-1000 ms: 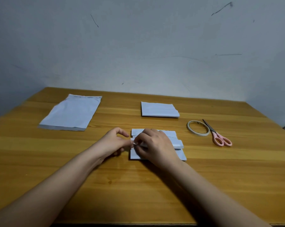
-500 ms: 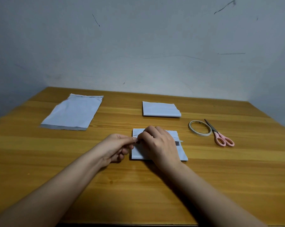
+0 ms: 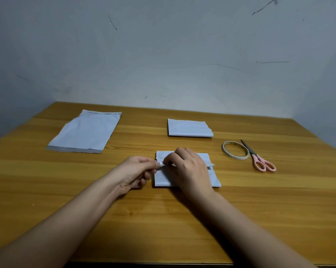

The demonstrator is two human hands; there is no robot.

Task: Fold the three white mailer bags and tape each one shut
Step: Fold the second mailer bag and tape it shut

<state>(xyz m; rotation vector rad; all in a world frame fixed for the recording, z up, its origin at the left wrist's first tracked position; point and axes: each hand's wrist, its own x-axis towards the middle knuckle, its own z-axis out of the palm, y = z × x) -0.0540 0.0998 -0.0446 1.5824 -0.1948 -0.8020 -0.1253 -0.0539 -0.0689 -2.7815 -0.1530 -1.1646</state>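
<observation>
Table [image 3: 163,219] | far-left corner: flat mailer bag [image 3: 85,132] | far edge, centre: folded bag [image 3: 189,128] | centre: second folded bag [image 3: 214,178], under both hands | right edge: tape roll [image 3: 235,150], scissors [image 3: 260,158] just right of it

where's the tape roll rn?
Head view: the tape roll lies flat on the table, right of centre, touching the pink-handled scissors on its right and beyond the bag under the hands.
</observation>
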